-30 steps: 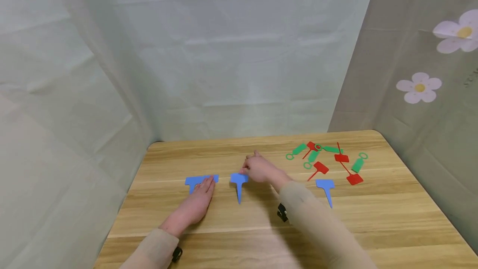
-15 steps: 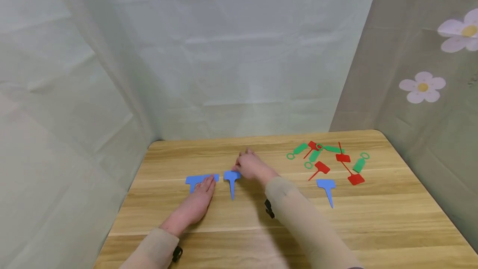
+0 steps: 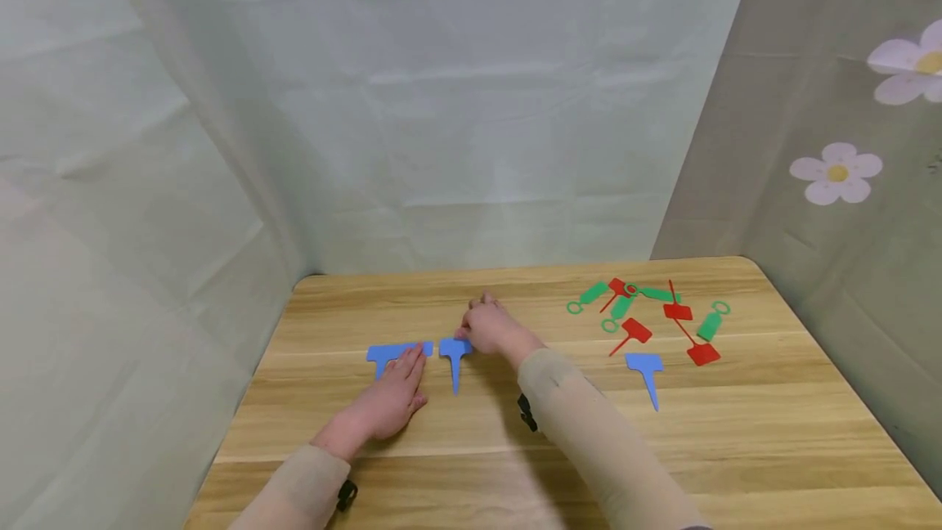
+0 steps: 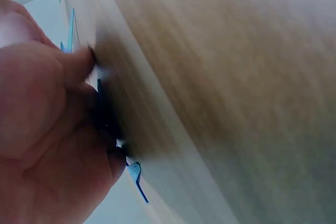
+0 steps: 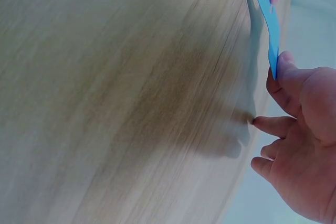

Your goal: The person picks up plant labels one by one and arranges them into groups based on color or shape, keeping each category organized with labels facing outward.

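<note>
My left hand (image 3: 393,395) lies with straight fingers over blue T-shaped plant labels (image 3: 381,352), partly covering their stems; its thumb sticks out to the right. Just right of it, my right hand (image 3: 491,327) pinches the right corner of another blue T-shaped plant label (image 3: 455,348), its stem toward me. In the right wrist view, thumb and forefinger grip the end of that label (image 5: 272,32), tilted above its shadow on the wood, while the other fingers spread. The left wrist view has the left palm (image 4: 47,124) close over the tabletop, with blue label parts beyond the fingers.
One blue T-shaped label (image 3: 644,365) lies alone right of the right forearm. Behind it are scattered several red T-shaped labels (image 3: 636,330) and several green ring-ended tags (image 3: 710,324), some overlapping. Hanging cloth (image 3: 471,145) borders the wooden table (image 3: 773,432) at the back and sides.
My right hand has slid left with its blue label, bringing it close beside the labels under my left hand. The left hand stays in place, but its thumb has spread outward.
</note>
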Demonstrator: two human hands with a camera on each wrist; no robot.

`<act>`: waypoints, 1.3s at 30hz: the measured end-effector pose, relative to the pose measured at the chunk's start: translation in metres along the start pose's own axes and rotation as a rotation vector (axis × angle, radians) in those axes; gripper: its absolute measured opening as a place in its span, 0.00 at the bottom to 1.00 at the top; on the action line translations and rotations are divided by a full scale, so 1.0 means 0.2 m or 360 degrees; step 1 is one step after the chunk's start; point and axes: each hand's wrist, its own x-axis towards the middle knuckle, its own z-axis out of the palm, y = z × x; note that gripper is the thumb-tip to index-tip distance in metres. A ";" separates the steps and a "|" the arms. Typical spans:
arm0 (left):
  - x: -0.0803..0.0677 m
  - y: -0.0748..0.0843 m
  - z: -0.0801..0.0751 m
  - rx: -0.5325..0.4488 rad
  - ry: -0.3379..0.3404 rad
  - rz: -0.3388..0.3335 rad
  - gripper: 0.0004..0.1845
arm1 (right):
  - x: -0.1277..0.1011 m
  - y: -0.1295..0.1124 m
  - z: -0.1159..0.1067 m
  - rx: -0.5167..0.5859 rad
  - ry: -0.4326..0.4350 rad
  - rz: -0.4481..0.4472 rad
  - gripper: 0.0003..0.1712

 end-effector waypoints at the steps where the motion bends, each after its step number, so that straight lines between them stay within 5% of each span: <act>1: 0.00 0.00 0.00 -0.0009 -0.0006 -0.0003 0.36 | 0.00 0.00 0.00 -0.0004 0.0003 -0.0001 0.19; 39: 0.02 0.01 0.02 0.0089 -0.0045 -0.0059 0.37 | -0.01 -0.08 0.01 -0.0144 0.0035 0.0025 0.19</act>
